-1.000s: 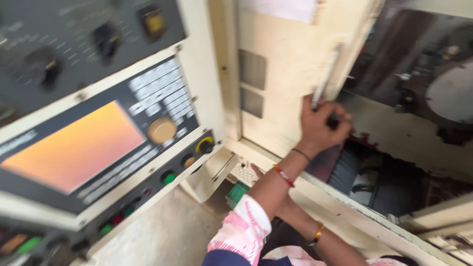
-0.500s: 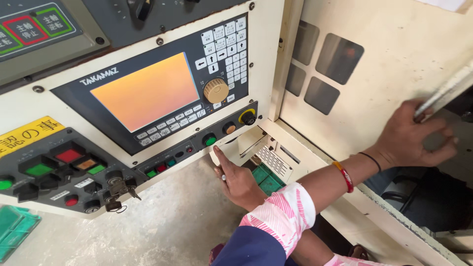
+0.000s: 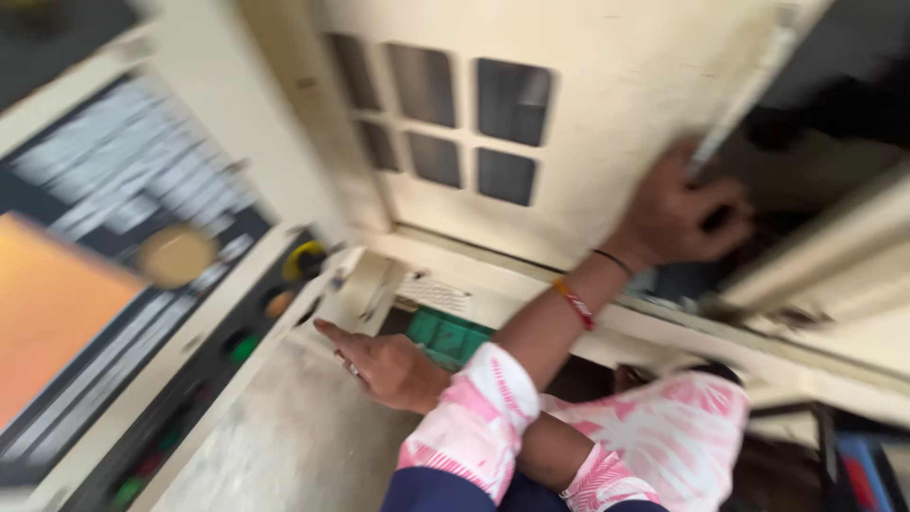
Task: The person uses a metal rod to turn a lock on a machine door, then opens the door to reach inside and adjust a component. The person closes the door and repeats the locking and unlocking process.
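cream-painted metal fills most of the view: a machine door [image 3: 607, 104] with a cluster of small dark windows [image 3: 445, 123], and beside it a slanted control panel [image 3: 123, 284] with an orange screen [image 3: 47, 313], a round yellowish knob [image 3: 175, 254] and a row of coloured buttons, all blurred.

the right hand [image 3: 678, 213] is up at the door's right edge, fingers curled shut around the lower end of a long pale handle bar [image 3: 749, 95] that runs up along that edge. a dark band and a red-and-yellow thread sit on that wrist.

the left hand [image 3: 384, 365] crosses under the right forearm and lies low near the bottom corner of the control panel, fingers stretched out flat and open, holding nothing; the fingertips point at a small cream bracket [image 3: 365, 289] just beside the panel's corner, but the blur hides whether they touch it. a green block [image 3: 450, 337] sits just behind the hand, under the door sill. pink-and-white sleeves [image 3: 474, 417] cover both upper arms.
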